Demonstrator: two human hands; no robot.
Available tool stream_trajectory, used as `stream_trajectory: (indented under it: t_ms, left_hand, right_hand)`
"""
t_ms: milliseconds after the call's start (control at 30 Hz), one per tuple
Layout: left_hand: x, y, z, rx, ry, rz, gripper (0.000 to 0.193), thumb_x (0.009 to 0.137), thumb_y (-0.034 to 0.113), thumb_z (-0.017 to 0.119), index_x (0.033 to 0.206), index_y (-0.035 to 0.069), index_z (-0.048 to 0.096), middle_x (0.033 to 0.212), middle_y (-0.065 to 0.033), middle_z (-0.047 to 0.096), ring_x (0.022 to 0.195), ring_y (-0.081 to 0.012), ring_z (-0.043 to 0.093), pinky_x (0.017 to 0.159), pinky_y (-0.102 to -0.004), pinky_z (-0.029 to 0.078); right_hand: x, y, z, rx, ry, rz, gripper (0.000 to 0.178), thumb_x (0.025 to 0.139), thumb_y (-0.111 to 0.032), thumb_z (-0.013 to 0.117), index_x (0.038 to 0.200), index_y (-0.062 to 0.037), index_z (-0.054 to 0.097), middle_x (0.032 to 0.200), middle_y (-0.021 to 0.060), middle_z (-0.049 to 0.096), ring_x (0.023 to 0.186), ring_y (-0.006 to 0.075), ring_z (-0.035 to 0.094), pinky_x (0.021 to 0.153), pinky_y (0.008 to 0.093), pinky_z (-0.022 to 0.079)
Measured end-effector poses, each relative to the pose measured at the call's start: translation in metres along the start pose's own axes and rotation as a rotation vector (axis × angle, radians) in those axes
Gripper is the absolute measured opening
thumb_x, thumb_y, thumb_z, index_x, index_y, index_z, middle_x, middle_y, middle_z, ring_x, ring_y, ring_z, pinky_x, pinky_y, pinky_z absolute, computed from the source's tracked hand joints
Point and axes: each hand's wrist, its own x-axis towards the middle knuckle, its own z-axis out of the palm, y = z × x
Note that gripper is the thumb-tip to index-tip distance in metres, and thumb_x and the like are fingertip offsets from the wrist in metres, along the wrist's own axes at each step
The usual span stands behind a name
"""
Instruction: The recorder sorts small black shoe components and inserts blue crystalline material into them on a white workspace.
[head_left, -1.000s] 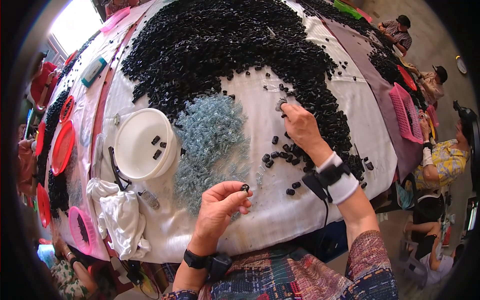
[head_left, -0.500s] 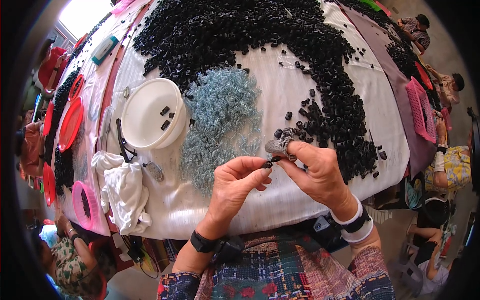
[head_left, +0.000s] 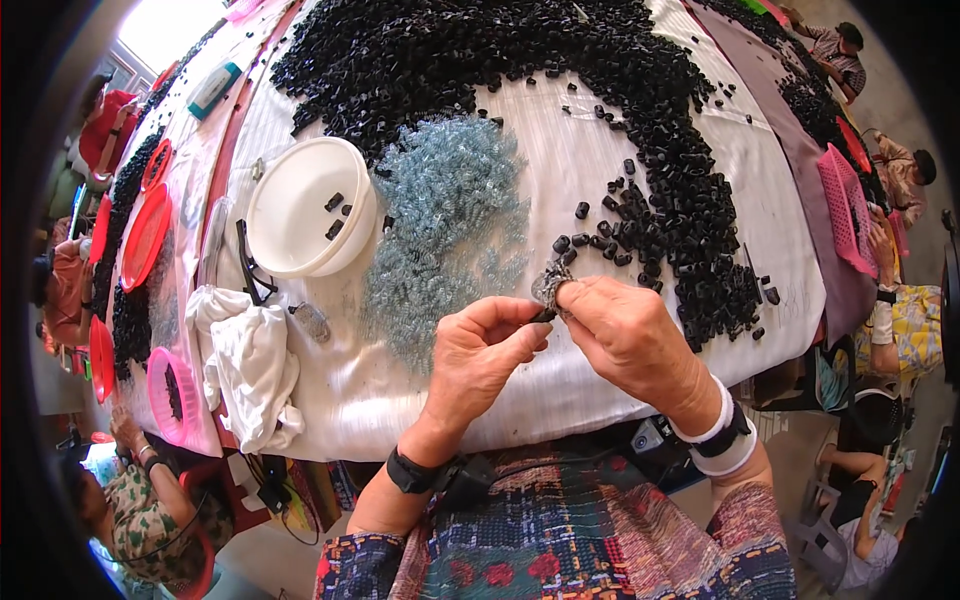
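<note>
Over the near middle of the table, my left hand (head_left: pixel 478 350) pinches a small black plastic part (head_left: pixel 544 314) between thumb and fingers. My right hand (head_left: pixel 638 340) meets it there, its thumb and index finger closed at the part. A worn grey covering (head_left: pixel 549 284) wraps that index fingertip. Whether a second piece sits between the right fingers is hidden. Just beyond my hands lie a pile of clear bluish coils, like small springs (head_left: pixel 450 190), and a scatter of small black plastic parts (head_left: pixel 640 215).
A white bowl (head_left: pixel 352 262) with a few black parts stands left of the coils. Nearer me are a white cloth (head_left: pixel 250 375) and a clear oval item (head_left: pixel 310 322). Black parts heap (head_left: pixel 440 55) across the far table. People sit at both sides by pink baskets (head_left: pixel 848 215) and red trays.
My hands have come together, and the right fingertips now close over the black part end that showed between them. The view has shifted slightly.
</note>
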Motion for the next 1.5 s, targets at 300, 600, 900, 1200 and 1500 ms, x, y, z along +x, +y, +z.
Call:
stream_trajectory:
  t_ms: [300, 600, 900, 1200, 1500]
  left_hand:
    - [-0.001, -0.003, -0.003, -0.021, -0.007, -0.053, 0.017, 0.08, 0.002, 0.067, 0.096, -0.002, 0.063, 0.083, -0.0064, 0.066, 0.072, -0.0121, 0.064, 0.061, -0.0227, 0.052]
    - [0.001, -0.006, -0.003, -0.021, -0.016, -0.033, 0.018, 0.08, 0.002, 0.066, 0.097, -0.002, 0.063, 0.084, -0.0061, 0.066, 0.073, -0.0123, 0.064, 0.062, -0.0225, 0.052]
    - [0.001, -0.008, -0.003, -0.087, -0.008, -0.037, 0.018, 0.08, 0.006, 0.068, 0.096, -0.003, 0.063, 0.079, -0.0055, 0.066, 0.07, -0.0097, 0.062, 0.058, -0.0205, 0.049]
    - [0.001, -0.012, -0.003, -0.109, 0.007, -0.075, 0.017, 0.081, 0.005, 0.066, 0.096, -0.002, 0.063, 0.082, -0.0081, 0.066, 0.072, -0.0133, 0.064, 0.059, -0.0226, 0.051]
    - [0.0, -0.019, -0.007, -0.098, 0.005, -0.155, 0.019, 0.08, 0.006, 0.067, 0.097, -0.002, 0.063, 0.085, -0.0079, 0.067, 0.074, -0.0137, 0.065, 0.059, -0.0223, 0.051]
  right_hand:
    - [-0.012, 0.005, 0.02, 0.143, 0.123, 0.112, 0.018, 0.072, 0.007, 0.06, 0.089, 0.0026, 0.058, 0.082, 0.0163, 0.061, 0.076, 0.0316, 0.061, 0.065, 0.035, 0.05]
    - [-0.015, 0.009, 0.03, 0.254, 0.201, 0.261, 0.018, 0.072, 0.008, 0.063, 0.089, 0.0015, 0.06, 0.083, 0.0149, 0.063, 0.073, 0.0274, 0.064, 0.062, 0.031, 0.05]
    - [-0.01, 0.004, 0.028, 0.245, 0.205, 0.313, 0.024, 0.072, 0.008, 0.063, 0.094, -0.0004, 0.058, 0.081, 0.0105, 0.061, 0.07, 0.0217, 0.062, 0.061, 0.03, 0.049]
    - [-0.017, 0.01, 0.041, 0.064, 0.311, 0.09, 0.024, 0.071, 0.009, 0.062, 0.093, 0.0007, 0.057, 0.079, 0.0138, 0.059, 0.07, 0.0278, 0.059, 0.059, 0.0325, 0.047]
    - [-0.018, 0.004, 0.045, 0.054, 0.189, 0.192, 0.021, 0.069, 0.008, 0.059, 0.087, 0.0, 0.056, 0.075, 0.0153, 0.056, 0.07, 0.0322, 0.057, 0.061, 0.0379, 0.046]
